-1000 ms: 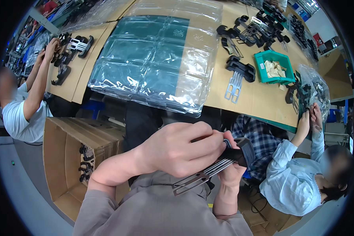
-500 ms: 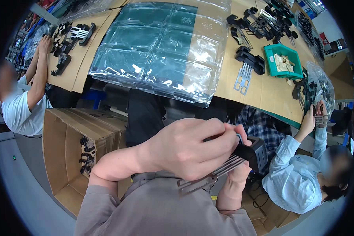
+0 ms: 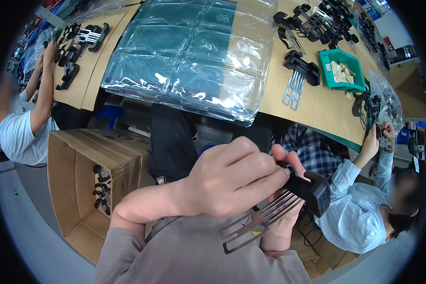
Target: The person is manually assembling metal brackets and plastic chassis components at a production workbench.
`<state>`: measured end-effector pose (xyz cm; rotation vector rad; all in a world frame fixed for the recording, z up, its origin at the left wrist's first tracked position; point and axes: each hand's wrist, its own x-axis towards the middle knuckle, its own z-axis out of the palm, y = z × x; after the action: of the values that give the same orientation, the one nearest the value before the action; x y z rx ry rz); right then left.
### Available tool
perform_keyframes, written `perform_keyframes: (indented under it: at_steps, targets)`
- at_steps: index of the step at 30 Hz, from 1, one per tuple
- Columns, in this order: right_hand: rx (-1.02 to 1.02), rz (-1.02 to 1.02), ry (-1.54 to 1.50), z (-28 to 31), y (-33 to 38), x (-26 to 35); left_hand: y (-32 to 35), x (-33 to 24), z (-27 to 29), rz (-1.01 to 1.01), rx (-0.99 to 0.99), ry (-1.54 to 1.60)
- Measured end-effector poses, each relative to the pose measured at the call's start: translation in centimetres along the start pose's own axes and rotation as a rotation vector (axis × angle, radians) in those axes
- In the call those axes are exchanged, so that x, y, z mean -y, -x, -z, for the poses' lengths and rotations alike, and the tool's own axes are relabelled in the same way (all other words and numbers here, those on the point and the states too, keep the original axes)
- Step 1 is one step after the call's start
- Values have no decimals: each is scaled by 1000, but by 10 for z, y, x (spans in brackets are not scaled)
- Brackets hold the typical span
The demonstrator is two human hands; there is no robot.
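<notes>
Both hands grasp one black-and-metal part (image 3: 315, 195), held up in front of the torso, short of the bench (image 3: 329, 111). Part: chunky matte-black block, angular, at the end away from the left wrist; slim grey metal strips run from it, parallel, slanting down and left beneath the left hand (image 3: 234, 177), ending in elongated open loops with toothed edges.

Left hand: back upward, knuckles bent, fingers curled inward, tips pinching near the black block. Left forearm comes in from lower left, elbow bent sharply, wrist nearly straight. Right hand (image 3: 289, 218): mostly behind the part, gripping from the far side; fingertips show above the block, heel of the palm below, forearm rising steeply.

Beyond the hands, on the bench: clear plastic sheet (image 3: 184, 61), glossy, creased, moulded into rectangular panels. Beyond and right of the hands: a similar black-and-metal piece (image 3: 303, 71), loops toward the wearer; next to it a green bin (image 3: 338, 86), smooth plastic, holding cream-coloured scraps (image 3: 341, 72). Left of the hands, lower: open cardboard box (image 3: 71, 180), brown, with dark parts inside.
</notes>
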<state>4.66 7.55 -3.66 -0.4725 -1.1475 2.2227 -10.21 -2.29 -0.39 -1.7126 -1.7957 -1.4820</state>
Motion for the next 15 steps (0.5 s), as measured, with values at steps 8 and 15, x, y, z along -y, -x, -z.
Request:
perform_keyframes:
  at_steps: [8,15]
  targets:
    - [45,-68,-136,11,0,-11,4,-4,-6,-97,-110,-98]
    - [-9,-176,-247,15,1,-10,2,-8,-14,-145,-204,-136]
